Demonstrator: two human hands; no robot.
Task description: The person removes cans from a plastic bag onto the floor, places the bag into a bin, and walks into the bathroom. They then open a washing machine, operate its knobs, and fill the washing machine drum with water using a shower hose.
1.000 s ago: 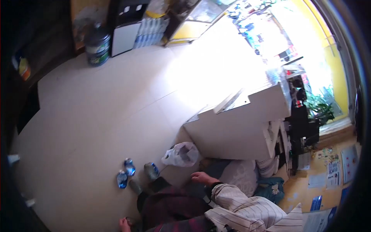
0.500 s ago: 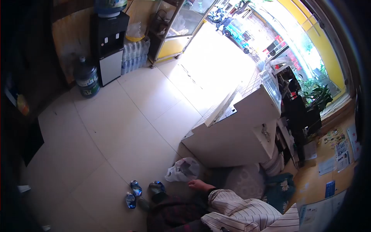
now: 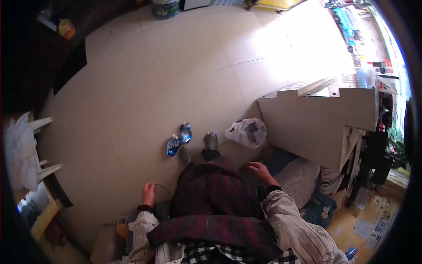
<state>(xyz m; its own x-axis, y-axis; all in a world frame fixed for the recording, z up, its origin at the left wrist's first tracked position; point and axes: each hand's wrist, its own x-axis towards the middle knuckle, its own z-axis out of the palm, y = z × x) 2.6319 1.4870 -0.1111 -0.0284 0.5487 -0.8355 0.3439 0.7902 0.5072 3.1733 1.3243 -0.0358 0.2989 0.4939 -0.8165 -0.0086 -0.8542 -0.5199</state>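
My left hand (image 3: 149,194) is closed beside my lap. A thin curved strand (image 3: 163,187) runs from its fingers toward the dark red-and-black plaid garment (image 3: 215,189) over my lap. On the other side, my right hand (image 3: 261,172) has its fingers loosely bent and apart, with nothing visible in them. It hovers near a patterned grey cushion (image 3: 296,178). A white plastic bag (image 3: 248,133) with something dark inside lies on the floor ahead of that hand. Two shiny blue shoes (image 3: 173,145) stand left of my feet (image 3: 211,141).
A white cabinet (image 3: 316,123) stands to the right, beside a wooden desk (image 3: 373,220) with papers. At far left is a white stool (image 3: 44,169) with pale cloth near it. Pale floor tiles (image 3: 176,75) stretch ahead, toward a bright doorway (image 3: 316,48).
My view has tilted down and turned, so the water dispenser has mostly left the frame. My left hand and lap have come into view. The right hand remains near the white bag.
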